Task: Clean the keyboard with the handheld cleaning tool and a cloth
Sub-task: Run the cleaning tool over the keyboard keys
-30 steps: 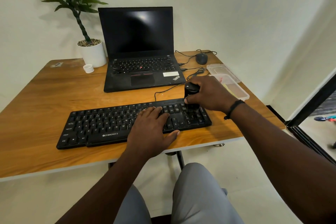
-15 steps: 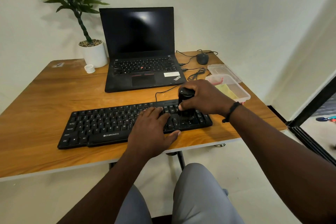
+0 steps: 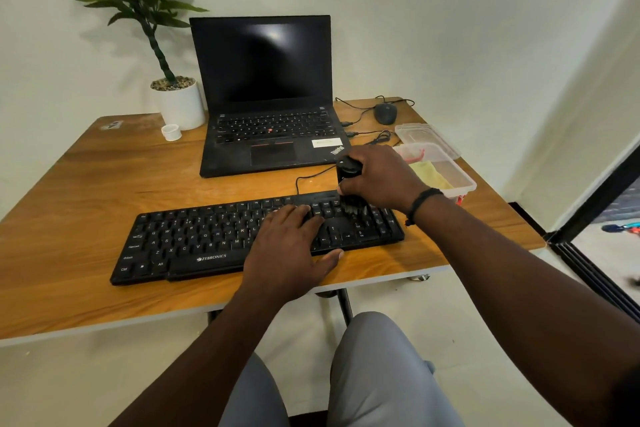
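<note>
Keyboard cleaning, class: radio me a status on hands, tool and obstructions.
Left hand flat on keyboard, steadying. Right hand grips cleaning tool, bristles on right-side keys. Keyboard cable behind, not obstructing.

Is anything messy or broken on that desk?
Nothing looks broken or spilled. The keyboard sits a bit crooked on the table, its left end nearer the front edge. The plastic box has its lid off, lying behind it. The right hand holds the brush on the keys while the left hand steadies the keyboard.

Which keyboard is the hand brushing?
The long black keyboard at the front of the table. The right hand holds the brush on it; the laptop behind goes untouched.
</note>
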